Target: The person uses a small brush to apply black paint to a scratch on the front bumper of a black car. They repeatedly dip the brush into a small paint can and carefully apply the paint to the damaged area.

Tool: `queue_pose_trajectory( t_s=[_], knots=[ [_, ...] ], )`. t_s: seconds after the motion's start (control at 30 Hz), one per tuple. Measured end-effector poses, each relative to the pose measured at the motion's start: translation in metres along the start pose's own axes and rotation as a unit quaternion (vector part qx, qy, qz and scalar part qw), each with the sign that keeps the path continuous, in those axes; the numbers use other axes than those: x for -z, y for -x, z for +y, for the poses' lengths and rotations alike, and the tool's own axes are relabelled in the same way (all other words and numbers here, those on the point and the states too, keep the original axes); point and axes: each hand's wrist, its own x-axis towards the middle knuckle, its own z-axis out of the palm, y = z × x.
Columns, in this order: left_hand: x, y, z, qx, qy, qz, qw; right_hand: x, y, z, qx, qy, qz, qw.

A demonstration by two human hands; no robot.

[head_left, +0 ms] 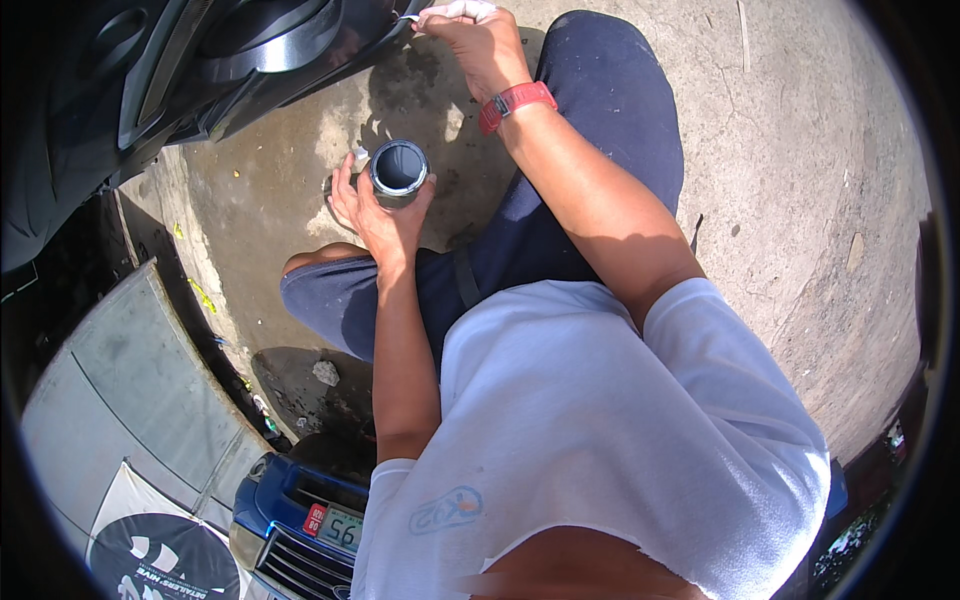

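My left hand (pixel 382 220) is wrapped round a dark, round, open-topped container (pixel 400 168) with a pale rim, held just above or on the ground. Its inside looks dark grey; I cannot make out what is in it. My right hand (pixel 470 48), with a red watch on the wrist, is up at the top edge of the view. Its fingers pinch a white and pinkish cloth (pixel 462 10), partly cut off by the frame. The cloth is by the lower edge of a glossy dark vehicle body (pixel 300 50), and whether it touches is unclear.
Rough concrete (pixel 800 150) lies under my bent legs, with a wet dark patch ahead. A stone (pixel 325 373) sits to the left. Behind me are a blue vehicle front (pixel 300 500), a grey panel (pixel 150 360) and a black-and-white banner (pixel 165 550).
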Motion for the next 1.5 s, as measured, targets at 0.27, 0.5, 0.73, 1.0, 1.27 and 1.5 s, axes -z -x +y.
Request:
queue_pose_trajectory(
  t_s=[0.27, 0.5, 0.73, 1.0, 1.27, 1.5],
  knots=[
    [0.0038, 0.0002, 0.0016, 0.001, -0.033, -0.019, 0.999, -0.0007, 0.0003, -0.0001, -0.007, -0.003, 0.007, 1.000],
    [0.0008, 0.0002, 0.0008, 0.002, -0.001, 0.003, 1.000, 0.0000, -0.0029, 0.0039, -0.003, 0.002, -0.008, 1.000],
    [0.0053, -0.0002, 0.0026, 0.002, -0.025, -0.017, 1.000, -0.0010, -0.0022, 0.0042, 0.001, -0.002, 0.001, 1.000],
    [0.0048, 0.0002, 0.0018, -0.001, -0.031, -0.017, 0.999, -0.0007, -0.0034, 0.0055, -0.006, 0.008, -0.013, 1.000],
    [0.0042, 0.0000, 0.0021, 0.000, -0.030, -0.019, 0.999, -0.0005, -0.0017, 0.0035, 0.001, 0.005, -0.007, 1.000],
    [0.0059, 0.0000, 0.0034, 0.017, -0.024, -0.032, 0.999, -0.0024, -0.0049, 0.0066, 0.006, -0.008, 0.008, 1.000]
  ],
)
